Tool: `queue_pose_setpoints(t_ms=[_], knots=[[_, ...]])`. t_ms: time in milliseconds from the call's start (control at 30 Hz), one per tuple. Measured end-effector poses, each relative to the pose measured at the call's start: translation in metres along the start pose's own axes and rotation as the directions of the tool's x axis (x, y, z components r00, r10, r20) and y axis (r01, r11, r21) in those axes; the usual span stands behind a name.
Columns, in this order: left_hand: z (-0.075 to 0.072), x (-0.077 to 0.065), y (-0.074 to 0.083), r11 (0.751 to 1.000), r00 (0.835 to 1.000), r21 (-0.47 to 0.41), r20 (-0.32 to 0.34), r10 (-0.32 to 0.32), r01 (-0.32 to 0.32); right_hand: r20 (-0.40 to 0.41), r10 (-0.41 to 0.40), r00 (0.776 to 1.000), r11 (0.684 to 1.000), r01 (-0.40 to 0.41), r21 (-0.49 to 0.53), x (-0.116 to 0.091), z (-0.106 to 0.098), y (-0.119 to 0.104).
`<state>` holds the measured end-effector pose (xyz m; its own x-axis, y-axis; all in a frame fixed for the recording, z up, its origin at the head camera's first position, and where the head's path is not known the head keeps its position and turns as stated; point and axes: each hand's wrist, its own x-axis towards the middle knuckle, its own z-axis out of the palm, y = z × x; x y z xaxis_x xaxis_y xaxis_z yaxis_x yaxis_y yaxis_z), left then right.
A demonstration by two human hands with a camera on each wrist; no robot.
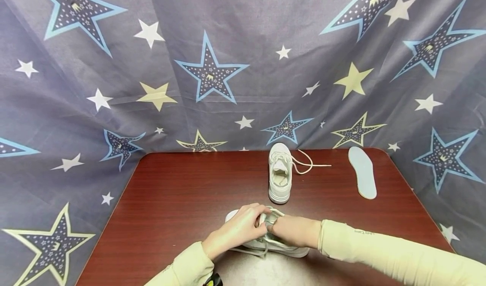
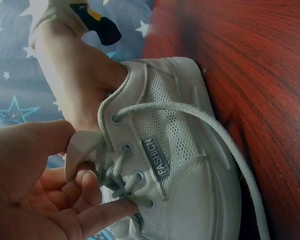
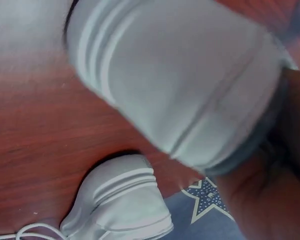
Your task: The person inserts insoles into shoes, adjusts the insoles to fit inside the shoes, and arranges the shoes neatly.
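A white lace-up sneaker lies on the table close to me, its toe to the left. With thumb and fingers my left hand pinches the shoe's tongue, pulling it up from the laced eyelets. Another left finger touches the shoe beside the lower eyelets. My right hand reaches into the ankle opening; its fingers are hidden inside. In the right wrist view the sneaker's heel fills the foreground. One loose lace trails over the mesh side.
A second white sneaker stands behind, toe away from me, its lace lying to the right. A pale blue insole lies at the table's back right. The dark red table ends at a starry curtain.
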<state>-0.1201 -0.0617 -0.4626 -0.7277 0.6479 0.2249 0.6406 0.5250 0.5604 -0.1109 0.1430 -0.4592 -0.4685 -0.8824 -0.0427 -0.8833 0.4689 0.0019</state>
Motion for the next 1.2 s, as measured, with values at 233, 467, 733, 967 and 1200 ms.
queue_pose_setpoints(t_ms=[233, 467, 733, 967, 1200], knots=[[0.0, -0.001, -0.002, 1.0, 1.0, -0.009, 0.002, 0.014, -0.014, 0.017, -0.038, 0.999, 0.993, 0.036, 0.109, 0.004, 0.003, 0.008], [-0.002, -0.003, -0.002, 1.0, 1.0, -0.027, 0.011, -0.003, 0.004, 0.076, -0.06, 0.995, 0.989, 0.049, 0.14, 0.004, -0.011, 0.008], [-0.001, -0.005, 0.001, 0.988, 0.998, -0.14, -0.004, -0.069, 0.068, 0.096, -0.077, 0.992, 0.974, 0.055, 0.219, -0.004, -0.02, 0.016], [-0.001, -0.008, 0.006, 0.981, 0.995, -0.168, -0.005, -0.103, 0.101, -0.042, -0.143, 0.989, 0.931, 0.149, 0.332, -0.015, -0.032, 0.034], [0.0, -0.009, 0.007, 0.987, 0.999, -0.156, 0.0, -0.047, 0.047, -0.095, -0.061, 0.994, 0.936, 0.09, 0.34, -0.022, -0.04, 0.048]])
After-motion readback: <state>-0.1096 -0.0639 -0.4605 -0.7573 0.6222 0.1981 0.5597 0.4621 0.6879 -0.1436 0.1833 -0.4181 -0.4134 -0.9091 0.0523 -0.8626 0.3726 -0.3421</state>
